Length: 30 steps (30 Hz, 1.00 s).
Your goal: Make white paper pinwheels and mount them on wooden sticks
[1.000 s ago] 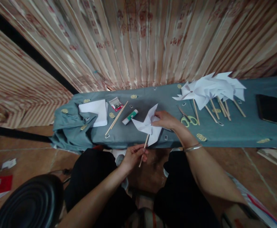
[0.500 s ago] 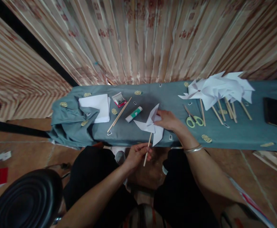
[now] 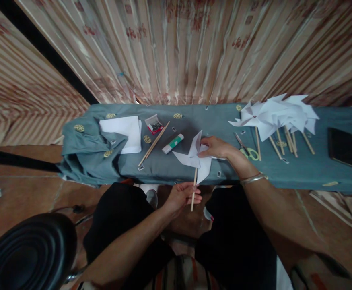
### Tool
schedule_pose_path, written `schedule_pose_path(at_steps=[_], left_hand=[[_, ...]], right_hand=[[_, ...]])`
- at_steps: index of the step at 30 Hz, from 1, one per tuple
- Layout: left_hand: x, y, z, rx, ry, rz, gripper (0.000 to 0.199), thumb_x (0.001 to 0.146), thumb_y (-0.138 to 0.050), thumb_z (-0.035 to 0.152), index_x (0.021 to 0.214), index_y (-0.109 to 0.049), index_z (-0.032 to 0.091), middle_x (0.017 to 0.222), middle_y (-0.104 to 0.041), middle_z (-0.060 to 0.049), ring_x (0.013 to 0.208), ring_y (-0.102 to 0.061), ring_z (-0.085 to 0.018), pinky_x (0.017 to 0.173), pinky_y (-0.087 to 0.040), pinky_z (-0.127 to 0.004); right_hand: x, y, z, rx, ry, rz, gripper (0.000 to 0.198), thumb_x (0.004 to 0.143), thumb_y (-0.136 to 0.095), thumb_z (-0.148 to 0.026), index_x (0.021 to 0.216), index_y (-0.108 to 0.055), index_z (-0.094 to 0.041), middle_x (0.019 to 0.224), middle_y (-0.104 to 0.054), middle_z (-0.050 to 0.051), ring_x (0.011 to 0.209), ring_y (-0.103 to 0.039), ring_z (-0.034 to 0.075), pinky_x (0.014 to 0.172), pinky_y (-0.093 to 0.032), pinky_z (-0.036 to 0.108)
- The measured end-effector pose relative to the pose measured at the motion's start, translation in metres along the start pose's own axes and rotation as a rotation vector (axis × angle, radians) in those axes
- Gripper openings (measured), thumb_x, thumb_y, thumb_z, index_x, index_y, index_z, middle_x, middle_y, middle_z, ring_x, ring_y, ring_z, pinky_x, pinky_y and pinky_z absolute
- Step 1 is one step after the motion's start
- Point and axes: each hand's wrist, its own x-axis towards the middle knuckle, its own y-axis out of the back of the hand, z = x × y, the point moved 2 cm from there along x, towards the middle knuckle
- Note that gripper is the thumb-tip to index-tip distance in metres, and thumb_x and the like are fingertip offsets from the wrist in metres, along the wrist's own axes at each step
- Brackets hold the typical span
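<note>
A white paper pinwheel [image 3: 188, 159] on a thin wooden stick is held over the front edge of the cloth-covered table. My left hand [image 3: 182, 196] pinches the stick low down, below the table edge. At the blades, my right hand [image 3: 217, 146] has its thumb and fingers closed on the paper near the middle; its fingertips partly cover the hub. Left of the pinwheel lies a green and white glue stick [image 3: 173, 143]. Scissors with light green handles [image 3: 248, 153] rest right of my right hand, partly behind my forearm.
Finished-looking pinwheels [image 3: 280, 117] lie in a pile at the right, beside a dark phone-like object [image 3: 342, 146]. Loose sticks [image 3: 153, 144], an open small red box of pins [image 3: 154, 124] and white paper sheets [image 3: 124, 135] are at left. A black round stool [image 3: 27, 253] stands lower left.
The pinwheel has turned slightly, its stick now more upright, and my right wrist has shifted a little. Both hands keep their hold. The whole view has moved slightly.
</note>
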Motion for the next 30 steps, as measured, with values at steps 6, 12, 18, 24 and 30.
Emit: schedule_pose_path(at_steps=[6,12,18,24,30], left_hand=[[0.001,-0.001,-0.002,-0.015,-0.008,0.006,0.018,0.071,-0.079,0.016,0.084,-0.07,0.008,0.066,-0.069,-0.004,0.052,-0.065,-0.011,0.055,-0.056,-0.023],[-0.001,-0.002,-0.001,0.012,-0.011,0.022,0.017,0.075,-0.076,0.015,0.088,-0.07,0.007,0.066,-0.069,-0.004,0.052,-0.065,-0.011,0.057,-0.055,-0.024],[0.0,-0.001,-0.001,0.023,-0.021,0.008,0.021,0.073,-0.078,0.02,0.09,-0.071,0.008,0.068,-0.069,-0.004,0.054,-0.066,-0.012,0.059,-0.056,-0.026],[0.004,0.002,-0.005,0.072,0.005,-0.036,0.03,0.07,-0.081,0.032,0.086,-0.071,0.009,0.065,-0.069,-0.005,0.051,-0.064,-0.012,0.056,-0.052,-0.025],[0.005,0.006,-0.008,0.139,-0.004,-0.107,0.045,0.064,-0.08,0.049,0.084,-0.069,0.01,0.062,-0.067,-0.004,0.049,-0.062,-0.013,0.054,-0.051,-0.026]], right_hand=[[0.007,0.006,-0.008,-0.195,-0.002,-0.055,0.032,0.069,-0.075,-0.036,0.094,-0.072,-0.018,0.094,-0.072,0.006,0.085,-0.065,0.023,0.069,-0.044,0.028],[0.015,0.011,-0.01,-0.25,0.038,-0.161,0.03,0.069,-0.075,-0.037,0.093,-0.072,-0.019,0.089,-0.071,0.003,0.082,-0.064,0.021,0.065,-0.041,0.026],[0.022,0.015,-0.013,-0.305,0.072,-0.216,0.029,0.067,-0.076,-0.04,0.089,-0.073,-0.021,0.088,-0.071,0.004,0.083,-0.064,0.022,0.067,-0.042,0.028],[0.031,0.017,-0.013,-0.337,0.154,-0.263,0.023,0.066,-0.078,-0.037,0.081,-0.072,-0.02,0.079,-0.068,0.002,0.076,-0.062,0.02,0.065,-0.042,0.029],[0.039,0.018,-0.009,-0.292,0.176,-0.328,0.022,0.065,-0.077,-0.038,0.073,-0.07,-0.02,0.066,-0.063,-0.002,0.063,-0.054,0.014,0.056,-0.037,0.026]])
